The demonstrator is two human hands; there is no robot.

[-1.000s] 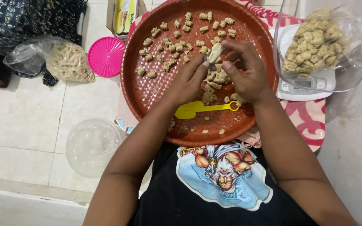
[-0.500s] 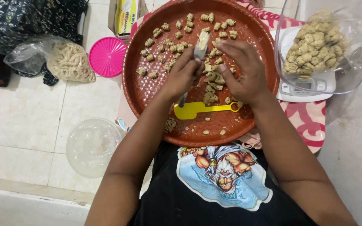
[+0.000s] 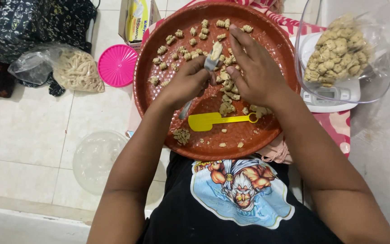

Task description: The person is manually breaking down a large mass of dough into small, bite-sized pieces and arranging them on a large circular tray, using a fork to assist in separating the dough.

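Over a round brown woven tray (image 3: 159, 97) we see 2 bare hands at work, viewed from above. Our left hand (image 3: 188, 83) has its fingers closed around a small metal tool (image 3: 204, 74) with a strip of pale dough (image 3: 216, 50) lying on its upper end. Our right hand (image 3: 253, 70) rests beside it, fingers half curled and touching the dough pieces (image 3: 229, 88) heaped at the tray's middle; it grips nothing that we can make out. More ridged dough pieces lie scattered across the tray's far half. Near the tray's front edge lies a yellow plastic scraper (image 3: 213, 120). To the right, a clear bowl (image 3: 375, 86) of finished pieces sits on a white kitchen scale (image 3: 330, 97). On the tiled floor (image 3: 23, 135) to the left are a pink lid (image 3: 117, 65), a plastic bag of pale sticks (image 3: 75, 70), and a clear round container (image 3: 98, 158).
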